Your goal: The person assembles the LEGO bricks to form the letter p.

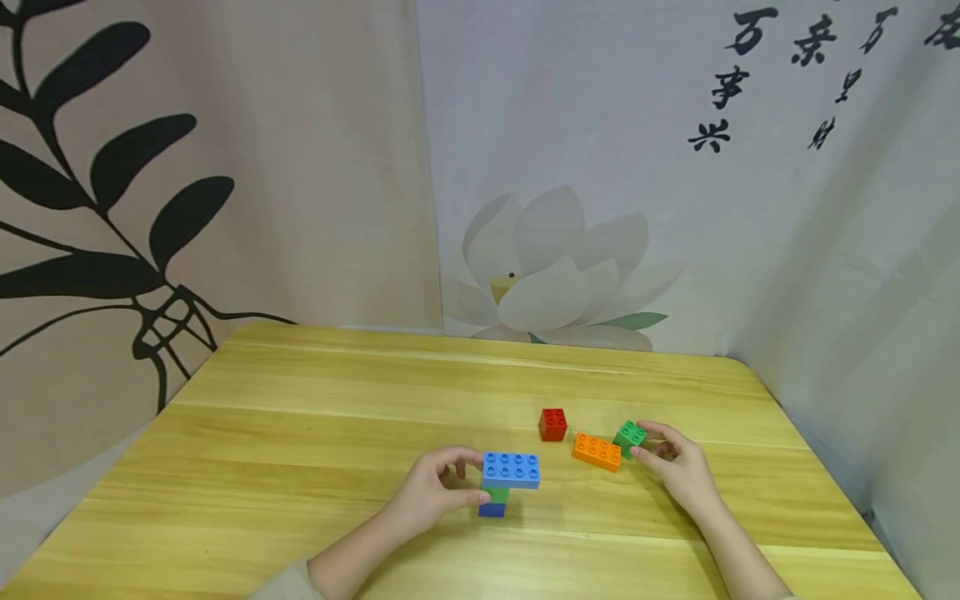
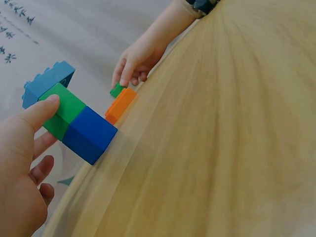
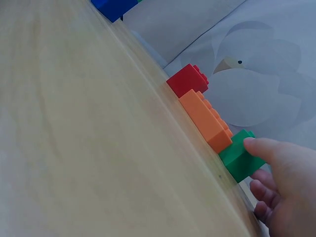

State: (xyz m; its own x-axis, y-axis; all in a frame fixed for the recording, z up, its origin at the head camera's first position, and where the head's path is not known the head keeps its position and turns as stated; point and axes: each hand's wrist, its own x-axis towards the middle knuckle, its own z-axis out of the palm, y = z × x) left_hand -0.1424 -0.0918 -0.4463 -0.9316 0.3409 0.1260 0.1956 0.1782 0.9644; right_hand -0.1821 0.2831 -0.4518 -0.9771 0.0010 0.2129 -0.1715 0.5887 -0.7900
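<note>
My left hand [image 1: 431, 492] pinches a small stack of toy building bricks between thumb and fingers. At its bottom is a dark blue brick [image 2: 91, 134], with a green brick [image 2: 64, 108] in the middle under the thumb. A longer light blue brick [image 1: 511, 471] lies across the top and juts out to the right. On the right, my right hand [image 1: 682, 468] pinches a loose green brick [image 3: 242, 157] by its sides, down at the table. Right beside that brick lies an orange brick [image 1: 597, 452], studs up.
A red brick [image 1: 552, 425] sits on the wooden table [image 1: 337, 400], behind and left of the orange one. Printed cloth [image 1: 315, 167] hangs behind the table's far edge and along its right side.
</note>
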